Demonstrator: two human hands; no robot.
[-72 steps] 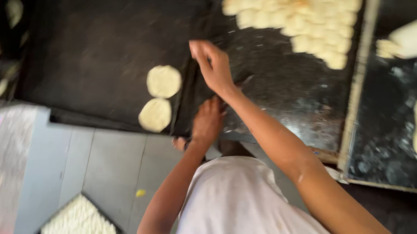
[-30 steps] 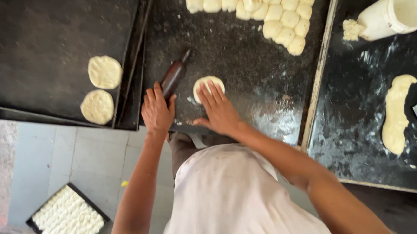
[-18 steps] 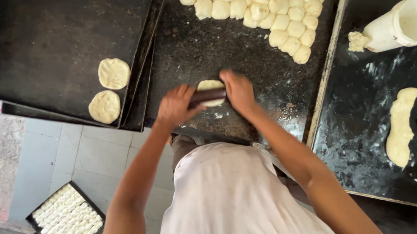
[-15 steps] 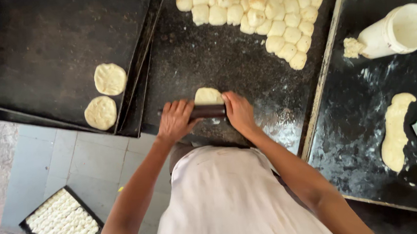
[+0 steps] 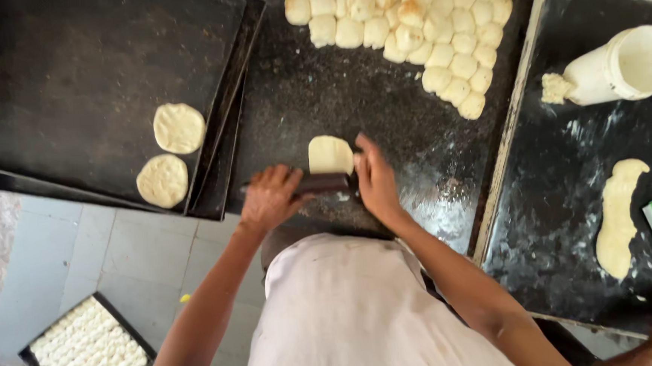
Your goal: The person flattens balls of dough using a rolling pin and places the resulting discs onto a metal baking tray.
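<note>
The left hand (image 5: 270, 198) and the right hand (image 5: 375, 180) each press down on one end of a short dark rolling pin (image 5: 324, 183), fingers curled over it. The pin lies on the near edge of a flat pale piece of dough (image 5: 330, 154) on the dark floury surface (image 5: 417, 200). Further back sits a bunch of small dough balls (image 5: 406, 12). To the left, a black metal tray (image 5: 71, 78) holds two flat round dough pieces (image 5: 171, 153).

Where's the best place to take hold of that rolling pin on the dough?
By its two ends, from above. The pin lies crosswise at the dough's near edge, and the left hand and right hand already press one end each.
</note>
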